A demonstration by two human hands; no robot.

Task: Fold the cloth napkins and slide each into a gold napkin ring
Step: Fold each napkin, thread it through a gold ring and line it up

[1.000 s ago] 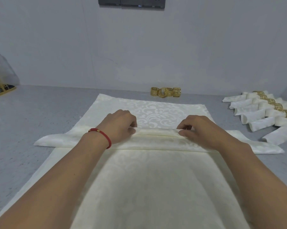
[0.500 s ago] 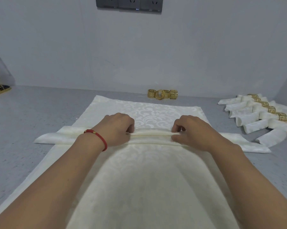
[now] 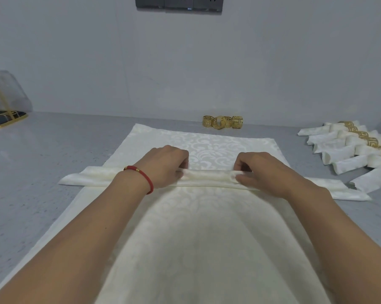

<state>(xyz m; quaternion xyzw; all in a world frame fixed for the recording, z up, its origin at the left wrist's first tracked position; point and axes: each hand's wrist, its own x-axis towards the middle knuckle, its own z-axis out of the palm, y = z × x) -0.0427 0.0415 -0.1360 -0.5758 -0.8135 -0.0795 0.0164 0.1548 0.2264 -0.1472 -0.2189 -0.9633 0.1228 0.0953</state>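
A cream napkin folded into a long narrow strip (image 3: 209, 178) lies crosswise on a stack of flat cream napkins (image 3: 207, 227). My left hand (image 3: 165, 165), with a red bracelet at its wrist, grips the strip left of centre with curled fingers. My right hand (image 3: 259, 170) pinches the strip right of centre, thumb on its near side. The strip's ends stick out past both wrists onto the grey counter. Several loose gold napkin rings (image 3: 222, 122) sit by the wall behind the stack.
A row of folded napkins in gold rings (image 3: 358, 148) lies at the right on the grey counter (image 3: 36, 163). A gold-framed tray with a clear cover (image 3: 3, 106) stands at the far left. A wall with sockets is close behind.
Both hands have rolled the strip's near edge over and moved slightly away from me, drawing closer together; the strip looks narrower between them.
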